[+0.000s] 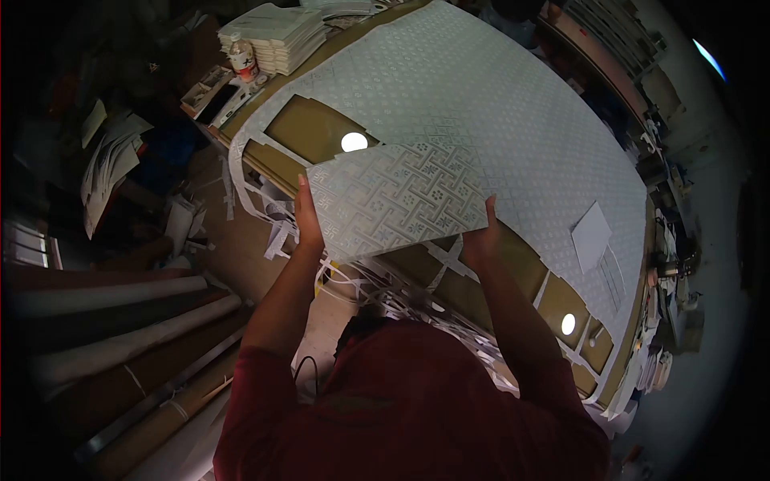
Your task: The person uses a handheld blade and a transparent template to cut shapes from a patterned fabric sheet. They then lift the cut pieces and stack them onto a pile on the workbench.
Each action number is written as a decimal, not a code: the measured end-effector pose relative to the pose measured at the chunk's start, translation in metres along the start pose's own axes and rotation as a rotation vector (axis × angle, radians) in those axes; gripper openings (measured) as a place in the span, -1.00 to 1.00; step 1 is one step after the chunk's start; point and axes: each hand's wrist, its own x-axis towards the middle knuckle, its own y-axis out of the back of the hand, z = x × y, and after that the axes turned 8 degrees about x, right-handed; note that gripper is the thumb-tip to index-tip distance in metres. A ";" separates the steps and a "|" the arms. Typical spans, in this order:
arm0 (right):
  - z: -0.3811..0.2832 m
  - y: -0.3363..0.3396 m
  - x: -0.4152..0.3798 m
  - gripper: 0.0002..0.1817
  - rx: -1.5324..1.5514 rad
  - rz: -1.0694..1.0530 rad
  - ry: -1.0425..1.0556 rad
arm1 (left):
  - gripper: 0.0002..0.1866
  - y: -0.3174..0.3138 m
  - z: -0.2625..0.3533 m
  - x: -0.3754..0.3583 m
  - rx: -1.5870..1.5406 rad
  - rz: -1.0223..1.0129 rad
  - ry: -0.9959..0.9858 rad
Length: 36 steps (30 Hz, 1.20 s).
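Observation:
I hold a stiff-looking pale silvery sheet [401, 196] with an interlocking lattice and flower pattern, raised above the table's near edge. My left hand [308, 220] grips its left edge, thumb pointing up along the side. At the right edge, my right hand [483, 232] grips it near the lower corner, thumb up and the other fingers hidden beneath. Behind it, a large pale patterned sheet [513, 120] covers much of the table, with rectangular pieces cut away along its near side. Whether I hold one sheet or several cannot be made out.
A stack of white paper [273, 36], a bottle [242, 60] and a dark phone [216, 104] are at the back left. A small white sheet [592, 236] lies on the right. Cut strips [377, 289] hang at the near edge. Long rolls [136, 329] lie lower left.

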 end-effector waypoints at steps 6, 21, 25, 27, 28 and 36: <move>-0.011 0.003 0.001 -0.16 -0.266 -0.009 0.291 | -0.35 -0.032 0.059 -0.027 0.512 0.012 -0.589; -0.083 0.169 -0.069 -0.53 -0.804 0.508 0.522 | -0.46 -0.053 0.110 -0.024 1.286 -0.226 -0.296; -0.148 0.312 -0.118 -0.68 -1.049 0.934 0.520 | -0.48 -0.046 0.112 -0.019 1.558 -0.190 -0.385; -0.183 0.365 -0.133 -0.69 -1.243 0.965 0.498 | -0.49 -0.035 0.110 -0.014 1.533 -0.184 -0.474; -0.200 0.383 -0.135 -0.69 -1.324 0.958 0.436 | -0.50 -0.037 0.108 -0.016 1.494 -0.194 -0.553; -0.244 0.410 -0.081 -0.49 -1.896 0.612 0.519 | -0.76 -0.122 0.109 -0.061 2.174 -0.232 -0.903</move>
